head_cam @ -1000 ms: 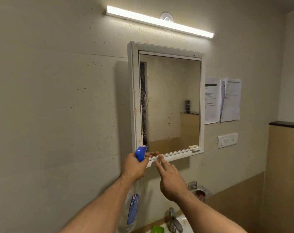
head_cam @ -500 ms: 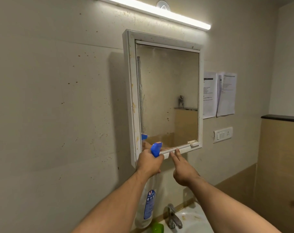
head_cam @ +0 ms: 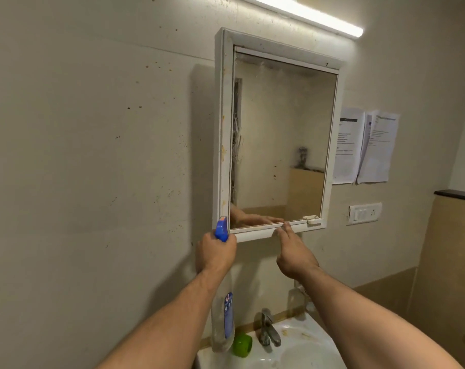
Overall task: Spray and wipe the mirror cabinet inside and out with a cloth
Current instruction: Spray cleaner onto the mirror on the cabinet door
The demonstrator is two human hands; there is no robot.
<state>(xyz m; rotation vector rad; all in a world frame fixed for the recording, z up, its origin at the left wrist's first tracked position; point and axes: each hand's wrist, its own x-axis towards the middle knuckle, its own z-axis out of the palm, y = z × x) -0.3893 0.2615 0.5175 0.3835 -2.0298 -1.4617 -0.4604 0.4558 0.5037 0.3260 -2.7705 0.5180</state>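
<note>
While the left hand grips the spray bottle by its neck, nozzle at the lower left corner of the mirror cabinet, the right hand lies open, straight fingertips on the door bottom edge. Judgement: hook under that lip, swing out slowly, keep the nozzle clear.

Our arms reach toward twelve o'clock, left hand gripping a bottle, right hand at its three o'clock, fingers straight.
</note>
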